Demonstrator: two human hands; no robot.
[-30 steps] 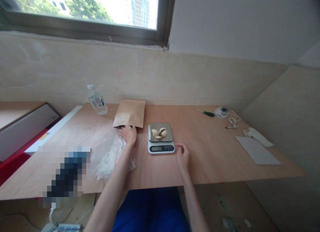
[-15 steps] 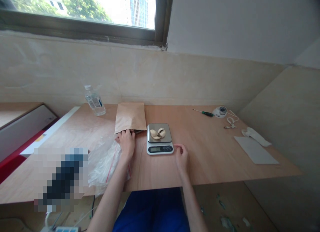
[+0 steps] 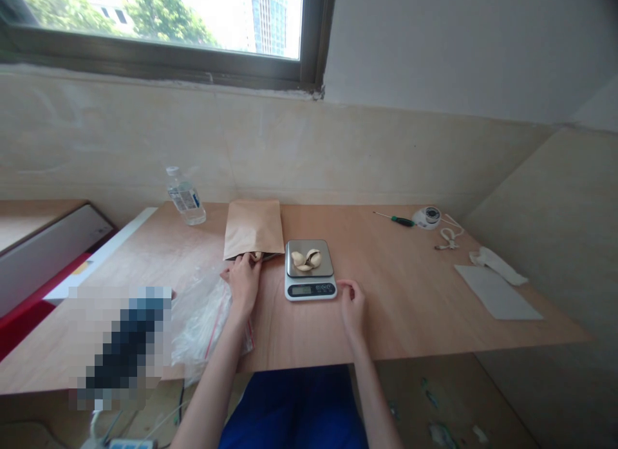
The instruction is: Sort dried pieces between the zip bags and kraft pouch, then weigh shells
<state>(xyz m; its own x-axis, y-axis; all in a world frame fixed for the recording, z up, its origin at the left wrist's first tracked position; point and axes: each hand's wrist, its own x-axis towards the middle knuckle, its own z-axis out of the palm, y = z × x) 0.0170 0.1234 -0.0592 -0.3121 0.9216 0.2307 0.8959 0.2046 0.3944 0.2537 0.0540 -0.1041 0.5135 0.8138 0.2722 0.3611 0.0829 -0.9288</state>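
Observation:
My left hand (image 3: 244, 285) is at the mouth of a brown paper bag (image 3: 253, 227), its fingers closed on a small pale, shell-like piece (image 3: 258, 256) that is partly hidden. To the right of the bag stands a kitchen scale (image 3: 311, 291) with a steel top and a small display. Several cream-coloured, shell-like pieces (image 3: 313, 259) with dark gaps lie on its plate. My right hand (image 3: 352, 304) rests on the table by the scale's front right corner, fingers curled in and nothing seen in them.
Clear plastic zip bags (image 3: 203, 320) lie under and beside my left forearm. A water bottle (image 3: 187, 198) stands at the back left. Farther right are a screwdriver (image 3: 402, 221), a white dome camera (image 3: 427, 218) with its cable and a grey-white sheet (image 3: 497, 292). A blurred dark object (image 3: 128, 339) lies front left.
My left fingers have drawn back slightly from the bag's mouth, and a pale piece now shows at them. My right hand and the pieces on the scale stay as they were.

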